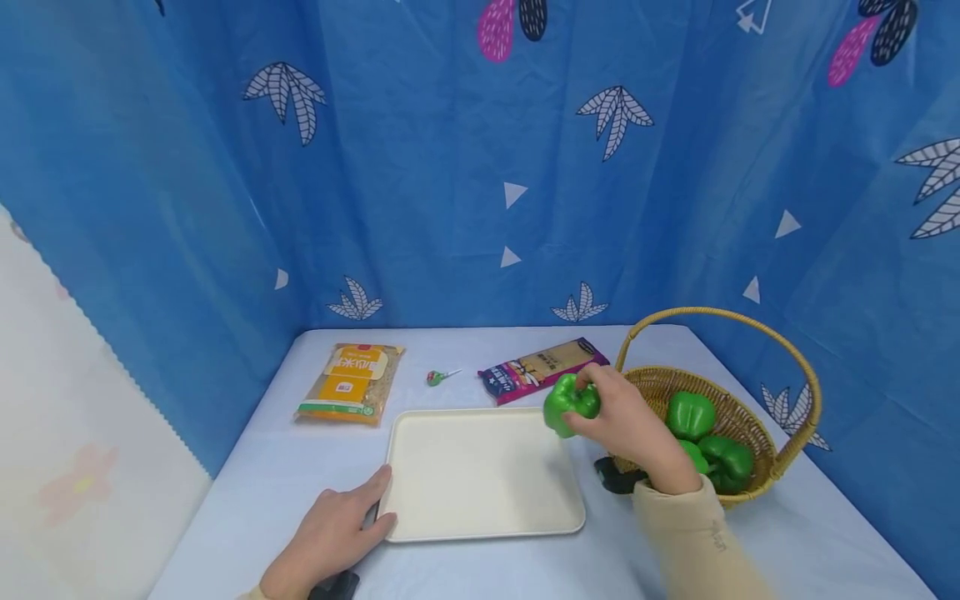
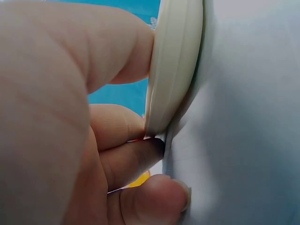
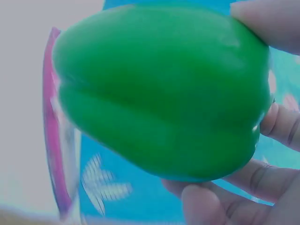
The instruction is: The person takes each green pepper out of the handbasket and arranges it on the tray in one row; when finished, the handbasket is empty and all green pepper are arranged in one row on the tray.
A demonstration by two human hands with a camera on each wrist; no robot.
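My right hand [image 1: 626, 417] holds a green bell pepper [image 1: 564, 406] over the right end of a cream tray [image 1: 480, 475]. In the right wrist view, thumb and fingers grip the stem end of that bell pepper [image 3: 159, 93]. At the tray's left side, my left hand [image 1: 337, 521] rests with its thumb and fingertips on the rim. The left wrist view shows the tray's edge [image 2: 176, 65] close up, with fingers [image 2: 126, 129] against it. More green bell peppers [image 1: 691, 416] lie in a wicker basket [image 1: 660, 383] beside my right forearm.
A yellow grain packet [image 1: 348, 385] lies behind the tray's left corner. A lollipop [image 1: 437, 377] and a purple-and-tan packet [image 1: 543, 369] lie behind the tray. Something dark [image 1: 618, 475] pokes out by the basket's left side. The basket's tall handle [image 1: 720, 312] arches up.
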